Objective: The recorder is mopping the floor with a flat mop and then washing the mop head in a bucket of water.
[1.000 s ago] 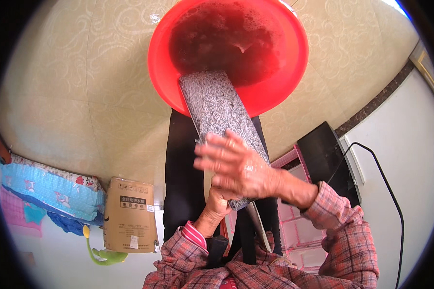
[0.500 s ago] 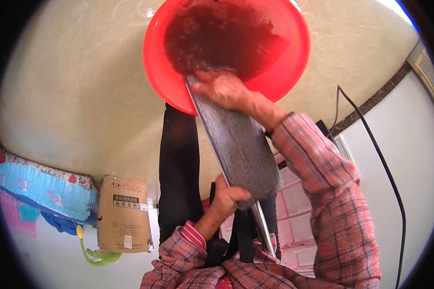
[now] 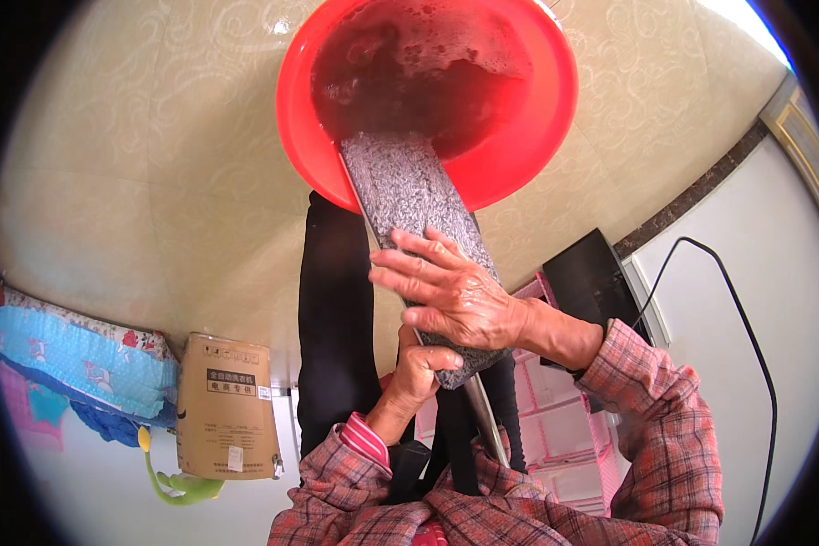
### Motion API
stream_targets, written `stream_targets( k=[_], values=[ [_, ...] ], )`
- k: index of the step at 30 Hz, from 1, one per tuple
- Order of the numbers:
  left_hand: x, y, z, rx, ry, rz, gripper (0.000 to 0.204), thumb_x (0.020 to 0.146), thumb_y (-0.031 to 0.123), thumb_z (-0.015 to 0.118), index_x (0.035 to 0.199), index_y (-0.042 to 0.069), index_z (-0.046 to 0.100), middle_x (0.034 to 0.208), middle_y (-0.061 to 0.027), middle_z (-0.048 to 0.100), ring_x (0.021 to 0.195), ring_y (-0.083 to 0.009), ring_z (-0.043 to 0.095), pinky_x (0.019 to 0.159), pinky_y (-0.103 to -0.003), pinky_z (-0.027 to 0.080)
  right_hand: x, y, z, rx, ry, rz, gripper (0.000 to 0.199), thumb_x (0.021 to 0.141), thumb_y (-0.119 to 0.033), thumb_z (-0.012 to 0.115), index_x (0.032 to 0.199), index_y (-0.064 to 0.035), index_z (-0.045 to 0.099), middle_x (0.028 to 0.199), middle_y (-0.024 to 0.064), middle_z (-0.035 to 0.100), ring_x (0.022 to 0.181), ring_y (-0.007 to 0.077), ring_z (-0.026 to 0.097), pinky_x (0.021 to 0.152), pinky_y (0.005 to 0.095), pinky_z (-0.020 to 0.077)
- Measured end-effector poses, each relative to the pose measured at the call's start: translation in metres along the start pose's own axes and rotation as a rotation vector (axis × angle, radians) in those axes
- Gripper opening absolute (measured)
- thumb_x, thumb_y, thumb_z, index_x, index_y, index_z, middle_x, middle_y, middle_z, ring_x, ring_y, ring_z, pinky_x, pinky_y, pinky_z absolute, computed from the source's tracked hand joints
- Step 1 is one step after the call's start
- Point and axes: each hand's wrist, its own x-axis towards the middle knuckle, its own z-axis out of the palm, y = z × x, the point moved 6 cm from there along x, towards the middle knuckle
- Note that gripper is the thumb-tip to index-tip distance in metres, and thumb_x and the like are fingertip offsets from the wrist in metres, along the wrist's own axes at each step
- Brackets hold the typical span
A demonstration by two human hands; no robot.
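A flat mop head [image 3: 409, 187] with a wet grey pile slants from my lap up to the red basin [image 3: 521, 173]. Its far end reaches over the basin's near rim, at the edge of the dark, murky water [image 3: 409, 96]. My left hand [image 3: 416, 373] grips the near end of the mop head, thumb on top of the pile. Across the lower part of the pile lies my right hand [image 3: 460, 291], palm down with fingers spread, holding nothing. A metal mop pole [image 3: 487, 419] runs from the near end down toward my lap.
A cardboard box [image 3: 227, 405] stands at the left beside a blue patterned cloth [image 3: 82, 350] and a green toy-like thing [image 3: 187, 490]. At the right are a pink-edged rack [image 3: 564, 419], a black panel [image 3: 591, 287] and a hanging black cable [image 3: 746, 328].
My right hand has moved from the mop head's far end down to near my left hand, its fingers now spread. The pile looks lighter and ruffled where it was smooth and dark.
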Motion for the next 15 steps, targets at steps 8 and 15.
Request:
stream_targets(
  k=[8, 15],
  values=[
    [-0.001, -0.004, -0.004, 0.095, -0.032, -0.027, 0.052, 0.048, -0.002, 0.05, 0.099, -0.008, 0.051, 0.092, -0.0157, 0.059, 0.083, -0.0274, 0.06, 0.078, -0.036, 0.048, 0.054, 0.056, -0.002, -0.093, 0.185, 0.091, 0.054, 0.086, -0.039, 0.039, 0.128, -0.0058, 0.034, 0.132, 0.0115, 0.035, 0.124, 0.0289, 0.029, 0.101, 0.0446, 0.0214],
    [-0.02, 0.002, -0.005, 0.177, -0.003, 0.002, 0.064, 0.046, -0.004, 0.049, 0.109, -0.01, 0.045, 0.103, -0.0194, 0.055, 0.093, -0.0311, 0.057, 0.085, -0.037, 0.044, 0.087, 0.147, -0.003, 0.006, 0.039, 0.486, 0.051, 0.087, -0.042, 0.033, 0.118, -0.0048, 0.047, 0.117, 0.0171, 0.05, 0.112, 0.0312, 0.043, 0.094, 0.0386, 0.0321]
  ],
)
